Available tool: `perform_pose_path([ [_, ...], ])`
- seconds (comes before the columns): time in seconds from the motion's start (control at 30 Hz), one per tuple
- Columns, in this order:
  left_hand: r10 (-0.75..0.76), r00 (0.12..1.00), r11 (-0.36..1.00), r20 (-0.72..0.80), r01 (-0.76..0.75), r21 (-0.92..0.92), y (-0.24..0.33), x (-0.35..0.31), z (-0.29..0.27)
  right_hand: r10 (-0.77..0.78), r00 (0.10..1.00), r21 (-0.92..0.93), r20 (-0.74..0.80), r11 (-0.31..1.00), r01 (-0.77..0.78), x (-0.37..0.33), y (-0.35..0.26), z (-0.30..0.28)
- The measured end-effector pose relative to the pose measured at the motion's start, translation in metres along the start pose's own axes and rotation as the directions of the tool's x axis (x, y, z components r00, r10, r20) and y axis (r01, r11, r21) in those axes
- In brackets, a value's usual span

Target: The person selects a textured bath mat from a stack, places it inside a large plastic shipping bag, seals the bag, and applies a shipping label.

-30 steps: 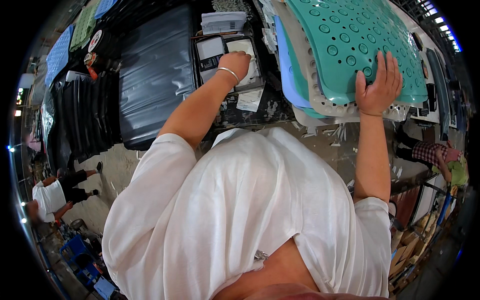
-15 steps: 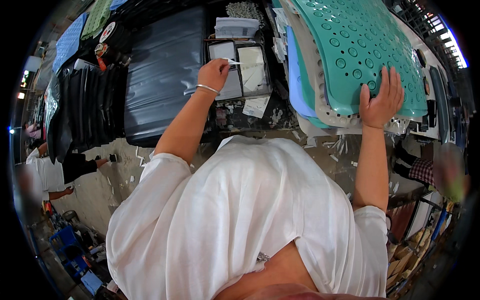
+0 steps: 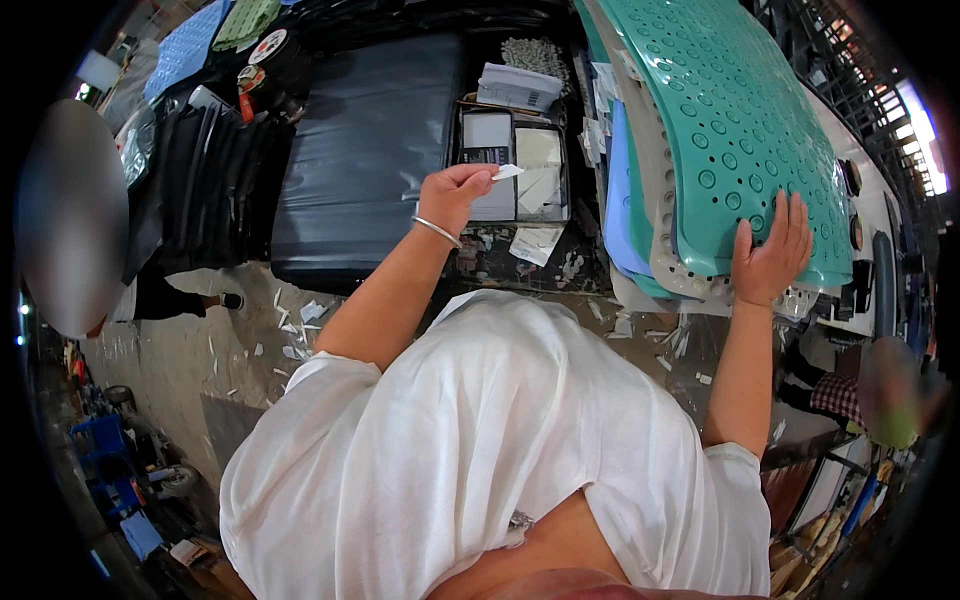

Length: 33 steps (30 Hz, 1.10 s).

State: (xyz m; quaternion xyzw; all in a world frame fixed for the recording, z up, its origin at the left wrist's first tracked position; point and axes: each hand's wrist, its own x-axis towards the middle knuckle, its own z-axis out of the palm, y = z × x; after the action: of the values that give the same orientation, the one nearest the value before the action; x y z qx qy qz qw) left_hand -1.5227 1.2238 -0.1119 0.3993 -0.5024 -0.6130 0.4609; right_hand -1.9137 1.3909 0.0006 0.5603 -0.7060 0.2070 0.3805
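Fetching, seemingly, the left hand [image 3: 456, 197] pinches a white slip [image 3: 509, 172], needing steadiness next, with the green bath mat [image 3: 738, 142] under the spread right hand [image 3: 775, 252]

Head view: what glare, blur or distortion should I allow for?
Head view: pale sheen on the black plastic sheeting, washed-out bright patch near the upper right rim; head view: fisheye bending and black corners, blurred patches over people at both sides; head view: left hand and right hand look reasonably sharp.
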Motion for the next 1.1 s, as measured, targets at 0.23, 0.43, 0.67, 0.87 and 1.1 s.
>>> perform_pose_path([
  [0.23, 0.115, 0.992, 0.950, -0.043, -0.098, 0.297, 0.015, -0.021, -0.005, -0.028, 0.992, -0.032, 0.122, 0.999, 0.032, 0.011, -0.004, -0.017],
  [0.43, 0.190, 0.976, 0.911, 0.102, -0.214, 0.353, 0.037, -0.045, 0.025, 0.100, 0.921, 0.722, 0.377, 0.591, -0.360, -0.006, -0.100, -0.048],
  [0.67, 0.240, 0.928, 0.902, 0.284, -0.322, 0.289, 0.053, -0.067, 0.045, -0.122, 0.441, 0.416, 0.889, -0.183, -0.891, -0.024, -0.202, -0.007],
  [0.87, -0.052, 0.997, 0.999, 0.054, 0.052, 0.008, 0.036, -0.073, 0.033, -0.127, 0.425, 0.397, 0.896, -0.198, -0.896, -0.026, -0.215, 0.012],
  [1.1, -0.456, 0.861, 0.841, 0.225, 0.499, -0.207, 0.032, -0.064, 0.018, -0.126, 0.485, 0.469, 0.866, -0.135, -0.873, -0.027, -0.229, 0.033],
])
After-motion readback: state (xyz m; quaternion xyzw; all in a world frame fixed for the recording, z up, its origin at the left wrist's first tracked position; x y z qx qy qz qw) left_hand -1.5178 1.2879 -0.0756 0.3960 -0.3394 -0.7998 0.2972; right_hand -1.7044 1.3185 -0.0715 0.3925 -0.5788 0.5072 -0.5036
